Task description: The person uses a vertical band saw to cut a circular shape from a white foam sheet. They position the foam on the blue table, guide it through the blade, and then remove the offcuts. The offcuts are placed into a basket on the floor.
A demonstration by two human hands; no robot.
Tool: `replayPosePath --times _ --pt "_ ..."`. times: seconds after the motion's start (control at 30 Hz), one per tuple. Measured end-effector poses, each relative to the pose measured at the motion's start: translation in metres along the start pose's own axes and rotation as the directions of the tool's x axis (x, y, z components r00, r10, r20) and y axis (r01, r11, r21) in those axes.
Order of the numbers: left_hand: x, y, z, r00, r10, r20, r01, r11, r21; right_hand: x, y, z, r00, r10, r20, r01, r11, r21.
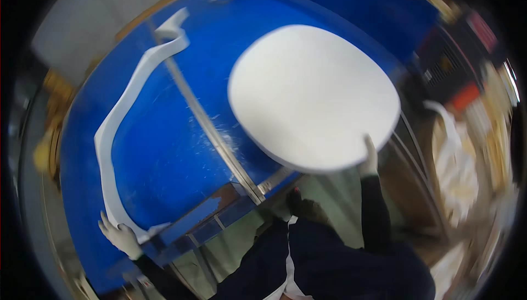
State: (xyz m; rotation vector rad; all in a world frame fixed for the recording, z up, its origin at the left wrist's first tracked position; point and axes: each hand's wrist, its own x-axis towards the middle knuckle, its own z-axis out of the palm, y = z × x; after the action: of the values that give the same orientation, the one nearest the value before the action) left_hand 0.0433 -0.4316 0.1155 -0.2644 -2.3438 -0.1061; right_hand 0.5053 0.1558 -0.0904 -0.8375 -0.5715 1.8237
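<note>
A large white panel (313,94) with rounded corners, perhaps foam, is over the right part of the blue table (156,154). My right hand (371,160), in a pale glove, grips the panel's near right edge with the thumb on top; the fingers beneath are hidden. Along the table's left side lies a long, bent white strip (125,99), curling at its far end. My left hand (123,239), also gloved, is open beside the strip's near end, fingers spread. Whether it touches the strip I cannot tell.
A metal rail (204,120) runs across the tabletop toward its near edge. To the right stands a dark machine with an orange-red part (465,98). Below it, a pile of white and cream scraps (454,162) sits beside curved metal bars (413,157).
</note>
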Motion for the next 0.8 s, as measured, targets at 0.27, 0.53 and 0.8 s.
replayPosePath --times 0.27,0.53,0.8 --pt "-0.162 0.264 -0.066 0.58 0.476 0.661 0.755 -0.008 -0.656 -0.102 -0.006 0.027 0.998 0.026 -0.051 -0.018 0.987 0.157" --pt "-0.16 0.306 -0.158 -0.153 0.5 0.852 0.962 -0.121 0.244 -0.178 -0.037 0.072 0.952 -0.256 -0.17 0.282 0.946 0.157" --pt "-0.357 0.351 -0.266 -0.099 0.918 0.384 0.893 0.253 -0.373 -0.29 -0.208 -0.15 0.849 -0.503 -0.163 0.526 0.831 0.179"
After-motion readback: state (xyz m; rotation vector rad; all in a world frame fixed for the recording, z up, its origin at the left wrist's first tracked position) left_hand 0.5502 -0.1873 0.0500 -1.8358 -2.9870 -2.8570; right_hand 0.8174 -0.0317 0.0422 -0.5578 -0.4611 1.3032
